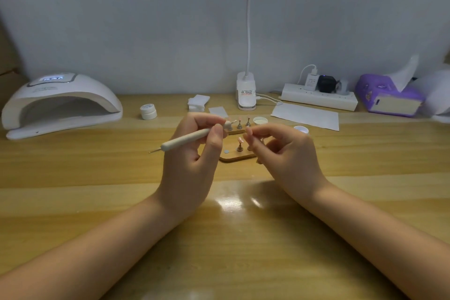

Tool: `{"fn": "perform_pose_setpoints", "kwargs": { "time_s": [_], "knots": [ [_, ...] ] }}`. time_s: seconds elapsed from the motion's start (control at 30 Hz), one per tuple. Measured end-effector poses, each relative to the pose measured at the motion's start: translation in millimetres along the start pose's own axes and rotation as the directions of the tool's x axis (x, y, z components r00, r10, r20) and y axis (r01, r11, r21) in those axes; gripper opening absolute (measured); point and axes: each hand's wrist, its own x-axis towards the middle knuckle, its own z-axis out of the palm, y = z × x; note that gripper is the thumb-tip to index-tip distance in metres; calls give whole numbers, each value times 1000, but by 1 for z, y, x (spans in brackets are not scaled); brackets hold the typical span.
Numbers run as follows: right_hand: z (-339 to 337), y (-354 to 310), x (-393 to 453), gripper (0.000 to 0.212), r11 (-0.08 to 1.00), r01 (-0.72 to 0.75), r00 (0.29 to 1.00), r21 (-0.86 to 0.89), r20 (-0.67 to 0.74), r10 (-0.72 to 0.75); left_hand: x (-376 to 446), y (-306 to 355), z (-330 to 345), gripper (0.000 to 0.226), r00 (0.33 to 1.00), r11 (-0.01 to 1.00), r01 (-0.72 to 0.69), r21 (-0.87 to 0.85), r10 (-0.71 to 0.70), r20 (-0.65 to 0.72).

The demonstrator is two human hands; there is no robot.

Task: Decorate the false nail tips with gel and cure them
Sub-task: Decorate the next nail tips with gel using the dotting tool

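My left hand (192, 153) grips a cream dotting pen (187, 140), its metal tip pointing down-left. My right hand (282, 153) pinches something small between thumb and forefinger close to the pen's upper end; what it holds is too small to tell. Behind my hands lies a brown stand board (235, 159) with several small metal holders; one holder (239, 145) carries a pink nail tip. The white curing lamp (60, 105) sits at the far left with its display lit. An open gel jar (301, 130) and its lid (260, 120) stand just behind my right hand.
A closed white jar (148, 111), a stack of white pads (198, 102), a clip lamp base (246, 91), a sheet of paper (305, 115), a power strip (319, 98) and a purple tissue box (387, 97) line the back of the wooden table (219, 238).
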Motion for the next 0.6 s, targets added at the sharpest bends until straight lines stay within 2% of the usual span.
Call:
{"fn": "perform_pose_setpoints", "kwargs": {
  "time_s": [0.17,0.6],
  "knots": [
    [-7,-13,7,17,997,72,996,11,-45,-72,6,17,-1,9,998,997,-61,-53,61,-9],
    [-6,-20,7,16,992,123,990,-24,-72,-125,5,24,0,7,997,997,-79,-22,80,13]
  ]
}}
